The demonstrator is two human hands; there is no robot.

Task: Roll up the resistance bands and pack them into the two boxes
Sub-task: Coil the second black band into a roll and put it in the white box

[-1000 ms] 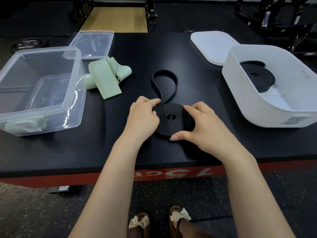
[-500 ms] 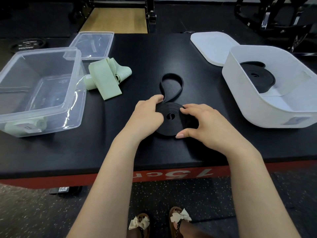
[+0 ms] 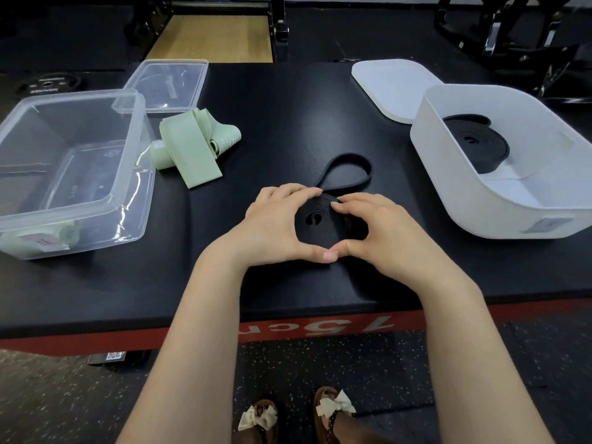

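Both hands curl round a black resistance band coil (image 3: 315, 224) on the black table (image 3: 288, 123): left hand (image 3: 272, 225) at 9 o'clock, right hand (image 3: 374, 229) at 3 o'clock, thumbs touching at 6. The unrolled tail loop (image 3: 347, 171) extends toward 12–1 o'clock, beyond the fingertips, equally near both hands.

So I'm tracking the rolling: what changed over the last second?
The black band's loose loop shrank as more wound onto the coil. Both hands closed round it: left hand and right hand now meet thumb to thumb. Green band, clear box and white box stayed put.
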